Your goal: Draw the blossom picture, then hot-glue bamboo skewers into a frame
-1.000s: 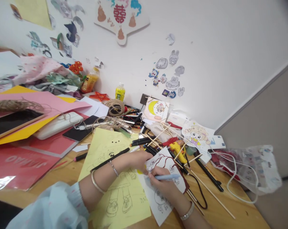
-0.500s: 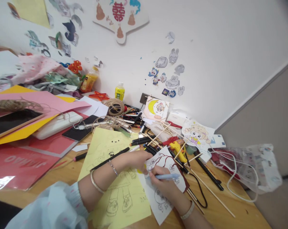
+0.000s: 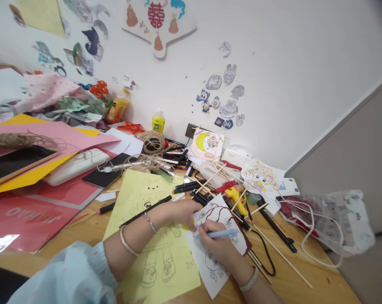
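White paper (image 3: 216, 214) at five o'clock bears dark-red branches (image 3: 221, 207) but blossoms (image 3: 228, 222) merely outlined, the right hand (image 3: 214, 242) gripping a pale-blue pen (image 3: 222, 233), the left hand (image 3: 188, 213) at the sheet's ten-o'clock edge, its grip unclear.

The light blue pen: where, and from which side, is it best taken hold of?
Probably by the free rear part of the light blue pen, coming from the picture's right. The right hand is closed around its front part, while the slim, straight barrel juts out past the hand, over the white drawing.
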Tool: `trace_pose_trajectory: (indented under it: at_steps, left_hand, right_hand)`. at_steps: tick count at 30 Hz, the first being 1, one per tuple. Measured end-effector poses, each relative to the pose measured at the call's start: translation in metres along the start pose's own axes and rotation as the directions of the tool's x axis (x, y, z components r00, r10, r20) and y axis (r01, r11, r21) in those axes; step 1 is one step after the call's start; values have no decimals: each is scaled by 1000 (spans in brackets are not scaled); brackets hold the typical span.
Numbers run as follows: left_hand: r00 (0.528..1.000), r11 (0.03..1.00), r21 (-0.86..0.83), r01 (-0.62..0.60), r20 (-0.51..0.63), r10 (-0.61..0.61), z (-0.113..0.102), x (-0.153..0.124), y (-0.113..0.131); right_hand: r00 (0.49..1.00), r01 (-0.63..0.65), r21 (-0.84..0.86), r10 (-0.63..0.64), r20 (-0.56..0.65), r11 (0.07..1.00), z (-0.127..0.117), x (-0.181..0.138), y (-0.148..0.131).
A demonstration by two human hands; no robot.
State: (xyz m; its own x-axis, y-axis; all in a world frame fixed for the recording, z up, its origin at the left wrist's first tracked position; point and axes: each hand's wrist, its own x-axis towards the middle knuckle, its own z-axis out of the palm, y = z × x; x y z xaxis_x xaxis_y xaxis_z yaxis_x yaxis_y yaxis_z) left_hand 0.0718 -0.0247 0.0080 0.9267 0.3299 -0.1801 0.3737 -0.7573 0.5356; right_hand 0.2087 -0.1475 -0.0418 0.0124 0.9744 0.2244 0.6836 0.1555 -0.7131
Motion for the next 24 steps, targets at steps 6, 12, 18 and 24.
trace_pose_trajectory:
  at_steps: [6, 12, 18, 24]
  left_hand:
    - [1000, 1000, -7, 0, -3, 0, 1, 1, -1]
    - [1000, 1000, -19, -4, -4, 4, 1, 0, -1]
    - [1000, 1000, -28, -2, -1, 2, 0, -1, 0]
    - [1000, 999, -38, -12, -6, 11, 1, 0, -2]
  right_hand:
    - [999, -12, -3, 12, 30, 1000, -2, -2, -2]
    - [998, 34, 8, -34, 45, 999, -2, -1, -2]
    - [999, 13, 21, -14, 35, 1000, -1, -1, 0]
    - [998, -24, 40, 22, 57, 999, -2, -1, -1]
